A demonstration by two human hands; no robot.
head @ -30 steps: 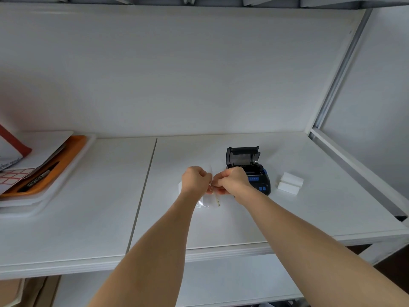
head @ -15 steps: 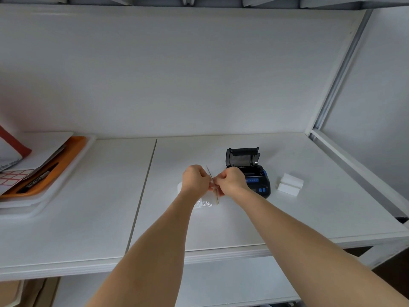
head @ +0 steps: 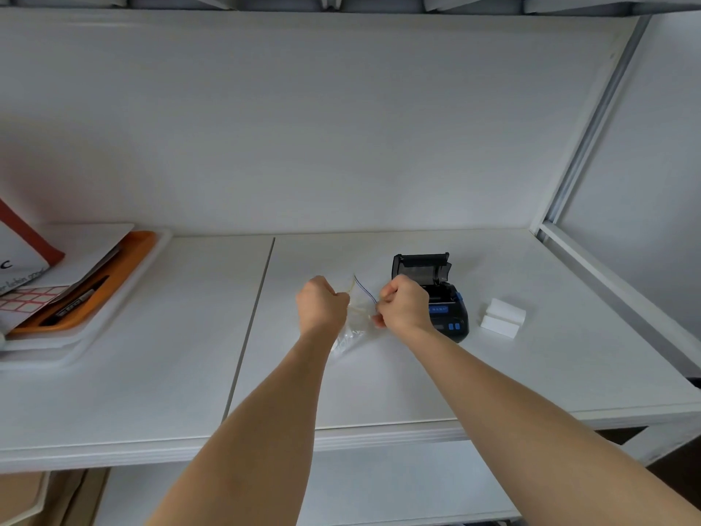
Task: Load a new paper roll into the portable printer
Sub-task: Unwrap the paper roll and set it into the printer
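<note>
We hold a clear plastic bag [head: 356, 317] between both hands above the white shelf surface [head: 170, 366]. The left hand [head: 320, 305] is fisted on the bag's left edge; the right hand [head: 404, 307] is fisted on its right edge, and the bag's mouth, marked by a thin blue line, is stretched between them. The hands are apart, with the bag spanning the gap. We cannot tell what the bag contains; its lower part hangs crumpled below the left wrist.

The portable printer [head: 436, 298] sits just behind and beside the right hand, its black lid raised upright toward the back wall and its blue buttons facing us. Two white blocks [head: 502, 317] lie right of the printer, near it but apart.

Open shelf surface extends in front of the hands to the front edge, and left as far as a seam [head: 252, 328] running front to back. A white frame rail [head: 614, 282] bounds the right side.

At far left, a white tray [head: 87, 336] holds an orange tray [head: 125, 260]. In the orange tray we see papers, a red-gridded sheet and a black marker [head: 77, 299].
</note>
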